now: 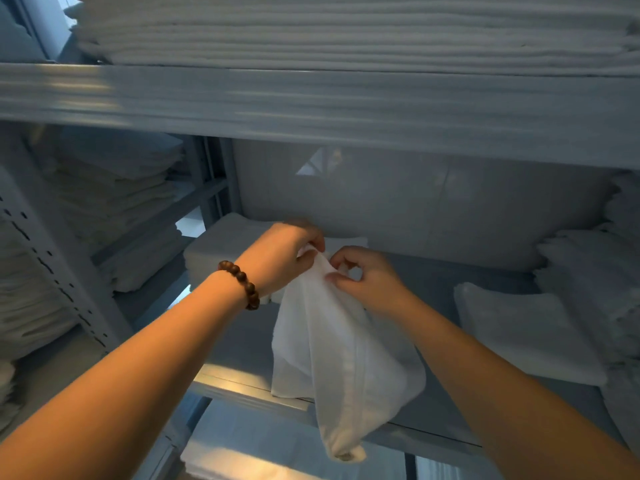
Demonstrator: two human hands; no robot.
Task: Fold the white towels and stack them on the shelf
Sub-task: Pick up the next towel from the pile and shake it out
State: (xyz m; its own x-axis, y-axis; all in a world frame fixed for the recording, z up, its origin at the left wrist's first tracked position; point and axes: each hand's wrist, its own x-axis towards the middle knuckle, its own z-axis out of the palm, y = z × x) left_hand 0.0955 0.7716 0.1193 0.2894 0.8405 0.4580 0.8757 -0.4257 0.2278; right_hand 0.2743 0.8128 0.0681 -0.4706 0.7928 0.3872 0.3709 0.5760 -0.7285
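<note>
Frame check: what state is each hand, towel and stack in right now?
hanging towel: unfolded, dangling past the shelf edge
left hand: pinches its top edge
right hand: pinches the same edge
back-left stack: folded, on the shelf
right towel: folded, lying flat

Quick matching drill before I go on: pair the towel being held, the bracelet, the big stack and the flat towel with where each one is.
1. hanging towel
2. bead bracelet
3. tall towel stack
4. flat folded towel

A. around the wrist of the left hand
B. on the upper shelf
C. pinched by left hand and right hand
D. on the lower shelf, right of the hands

Pairs: 1-C, 2-A, 3-B, 4-D
</note>
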